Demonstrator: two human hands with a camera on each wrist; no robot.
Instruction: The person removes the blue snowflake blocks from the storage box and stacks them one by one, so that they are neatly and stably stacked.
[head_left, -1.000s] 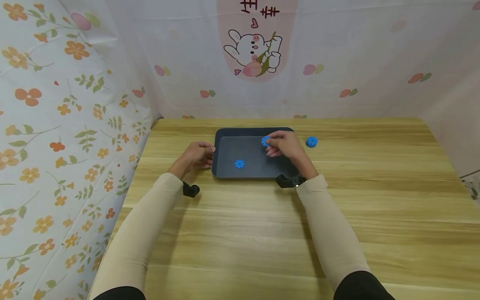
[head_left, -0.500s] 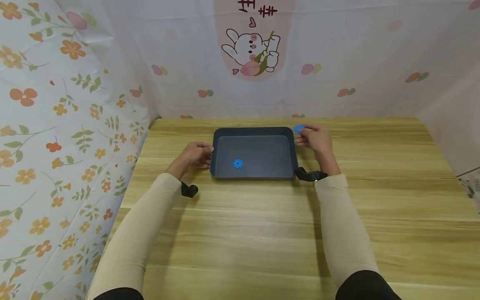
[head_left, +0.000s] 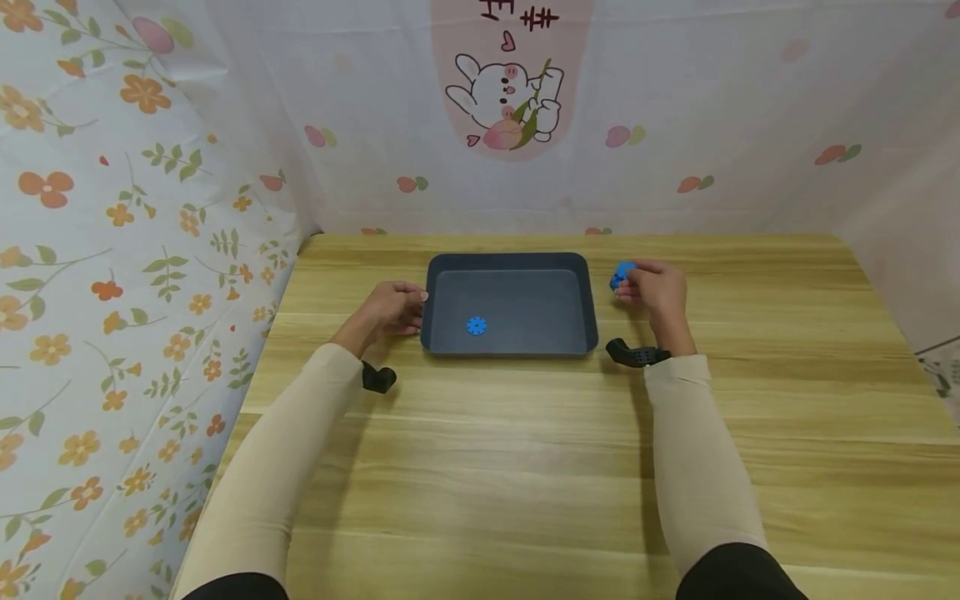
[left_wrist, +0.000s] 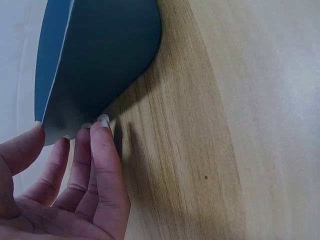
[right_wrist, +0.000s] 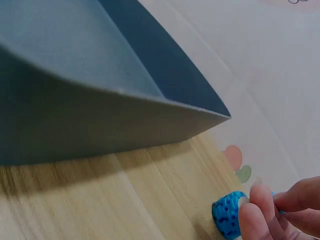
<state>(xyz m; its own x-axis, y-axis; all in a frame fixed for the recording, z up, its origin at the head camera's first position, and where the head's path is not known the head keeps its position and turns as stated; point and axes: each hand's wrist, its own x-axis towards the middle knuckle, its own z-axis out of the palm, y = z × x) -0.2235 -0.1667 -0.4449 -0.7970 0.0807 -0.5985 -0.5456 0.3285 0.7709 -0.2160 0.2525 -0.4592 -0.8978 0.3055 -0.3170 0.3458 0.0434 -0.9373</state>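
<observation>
A dark grey rectangular tray (head_left: 532, 300) lies on the table, with one blue notched disc (head_left: 477, 326) flat inside it, left of the middle. My left hand (head_left: 388, 310) holds the tray's left end; in the left wrist view the thumb (left_wrist: 31, 142) is at the rim and the other fingertips meet the outer wall and lower edge. Right of the tray, my right hand (head_left: 662, 287) pinches a blue disc (head_left: 626, 268) over a small stack of blue discs (right_wrist: 228, 215). The fingers hide most of the held disc in the right wrist view.
The wooden table (head_left: 480, 467) runs back to a white printed cloth (head_left: 360, 100) behind the tray. A flowered cloth (head_left: 135, 300) hangs along the left side. Each wrist wears a black band with a camera mount (head_left: 636, 354).
My right hand has moved right with the blue disc, from over the tray to the stack beside it. The left hand stays at the tray's left end.
</observation>
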